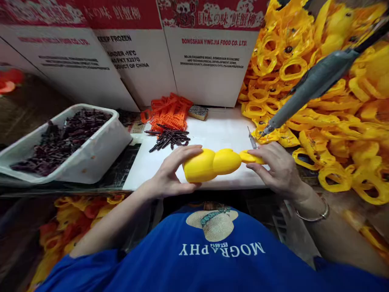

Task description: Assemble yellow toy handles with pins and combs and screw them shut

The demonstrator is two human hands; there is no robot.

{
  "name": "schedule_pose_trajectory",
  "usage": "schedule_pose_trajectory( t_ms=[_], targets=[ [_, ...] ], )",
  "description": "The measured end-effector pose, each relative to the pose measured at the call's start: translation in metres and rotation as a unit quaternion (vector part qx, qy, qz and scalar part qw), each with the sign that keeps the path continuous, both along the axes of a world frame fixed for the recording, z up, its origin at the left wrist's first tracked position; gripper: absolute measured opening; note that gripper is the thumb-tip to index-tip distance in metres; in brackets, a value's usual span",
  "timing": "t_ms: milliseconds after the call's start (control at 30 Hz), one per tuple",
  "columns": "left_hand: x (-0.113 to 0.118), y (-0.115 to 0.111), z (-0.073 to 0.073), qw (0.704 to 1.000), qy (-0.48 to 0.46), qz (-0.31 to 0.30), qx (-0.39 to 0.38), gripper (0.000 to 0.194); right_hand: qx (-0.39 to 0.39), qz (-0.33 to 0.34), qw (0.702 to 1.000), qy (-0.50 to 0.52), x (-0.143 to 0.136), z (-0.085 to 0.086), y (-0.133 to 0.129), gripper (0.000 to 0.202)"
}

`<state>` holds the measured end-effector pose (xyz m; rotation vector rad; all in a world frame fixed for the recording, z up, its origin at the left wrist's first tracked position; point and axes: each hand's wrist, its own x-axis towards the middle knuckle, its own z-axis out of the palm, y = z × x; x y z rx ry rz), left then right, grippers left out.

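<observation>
A yellow plastic piece [209,164] with two rounded bulges and a narrow loop at its right end lies level between my hands, above the front of the white work surface. My left hand [170,170] grips its broad left end, thumb below and fingers above. The loop end is pinched between thumb and fingers of my right hand [275,168]. Just beyond the piece are a small pile of dark brown parts [172,138] and a heap of orange parts [172,111].
A white bin [94,150] of dark parts stands left. Yellow pieces [337,134] are heaped at right. A grey hanging tool [313,81] points down near a small thin tool [252,138]. Behind are cartons [209,77] and a speckled block [198,112].
</observation>
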<state>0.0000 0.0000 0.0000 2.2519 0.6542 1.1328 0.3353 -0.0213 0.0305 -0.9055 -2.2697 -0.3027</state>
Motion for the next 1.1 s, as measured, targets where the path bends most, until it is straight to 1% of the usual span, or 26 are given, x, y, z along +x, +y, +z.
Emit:
schedule_pose_trajectory(
  t_ms=[67,133,267,367,433,467,500,533,600,633,667,700,733,800,900,933,967,1000,1033,1067,1100],
  targets=[
    [0.001,0.005,0.002,0.999,-0.047,0.005,-0.027,0.087,-0.008,-0.009,1.0,0.023,0.001,-0.001,-0.003,0.016],
    [0.003,0.011,0.003,0.995,-0.087,0.005,-0.055,0.09,-0.035,-0.018,0.998,0.045,0.002,-0.002,-0.005,0.016],
    [0.012,0.019,-0.003,0.982,-0.148,-0.016,-0.115,0.104,-0.135,-0.038,0.987,0.083,0.006,-0.008,-0.008,0.018],
    [0.02,0.024,-0.01,0.974,-0.161,-0.023,-0.16,0.105,-0.193,-0.051,0.974,0.111,0.011,-0.013,-0.01,0.025],
    [0.024,0.026,-0.013,0.967,-0.168,-0.039,-0.185,0.106,-0.245,-0.071,0.955,0.15,0.013,-0.015,-0.012,0.033],
    [0.026,0.027,-0.014,0.963,-0.176,-0.048,-0.197,0.107,-0.292,-0.081,0.936,0.18,0.013,-0.015,-0.013,0.038],
    [0.028,0.028,-0.014,0.959,-0.184,-0.057,-0.209,0.107,-0.358,-0.09,0.904,0.216,0.013,-0.015,-0.014,0.044],
    [0.03,0.029,-0.014,0.954,-0.193,-0.066,-0.218,0.107,-0.432,-0.094,0.859,0.258,0.012,-0.015,-0.016,0.05],
    [0.035,0.031,-0.013,0.946,-0.208,-0.087,-0.234,0.108,-0.569,-0.096,0.739,0.347,0.008,-0.015,-0.018,0.057],
    [0.037,0.032,-0.013,0.942,-0.211,-0.1,-0.241,0.109,-0.614,-0.097,0.681,0.386,0.006,-0.015,-0.019,0.058],
    [0.04,0.033,-0.012,0.938,-0.212,-0.112,-0.249,0.11,-0.641,-0.099,0.635,0.419,0.004,-0.016,-0.02,0.059],
    [0.042,0.034,-0.012,0.935,-0.212,-0.12,-0.257,0.11,-0.655,-0.101,0.601,0.447,0.003,-0.018,-0.021,0.058],
    [0.044,0.034,-0.012,0.933,-0.214,-0.119,-0.265,0.109,-0.662,-0.103,0.576,0.467,0.002,-0.02,-0.021,0.057],
    [0.049,0.034,-0.011,0.927,-0.222,-0.095,-0.287,0.101,-0.685,-0.098,0.534,0.487,0.002,-0.026,-0.023,0.053],
    [0.057,0.033,-0.009,0.911,-0.237,-0.048,-0.335,0.091,-0.747,-0.077,0.458,0.476,0.001,-0.035,-0.025,0.047],
    [0.059,0.032,-0.008,0.905,-0.24,-0.039,-0.35,0.091,-0.765,-0.071,0.437,0.468,0.001,-0.038,-0.026,0.047],
    [0.061,0.032,-0.007,0.899,-0.242,-0.032,-0.364,0.091,-0.776,-0.067,0.424,0.462,0.0,-0.04,-0.027,0.048],
    [0.063,0.032,-0.005,0.895,-0.242,-0.024,-0.374,0.09,-0.781,-0.063,0.422,0.456,0.0,-0.041,-0.028,0.049],
    [0.064,0.032,-0.004,0.892,-0.241,-0.014,-0.382,0.089,-0.78,-0.06,0.432,0.449,0.0,-0.042,-0.028,0.051],
    [0.064,0.032,-0.004,0.891,-0.237,-0.003,-0.386,0.088,-0.775,-0.058,0.452,0.438,0.0,-0.043,-0.029,0.052],
    [0.064,0.032,-0.003,0.892,-0.233,0.008,-0.388,0.088,-0.764,-0.059,0.481,0.425,0.0,-0.042,-0.029,0.055]
  ],
)
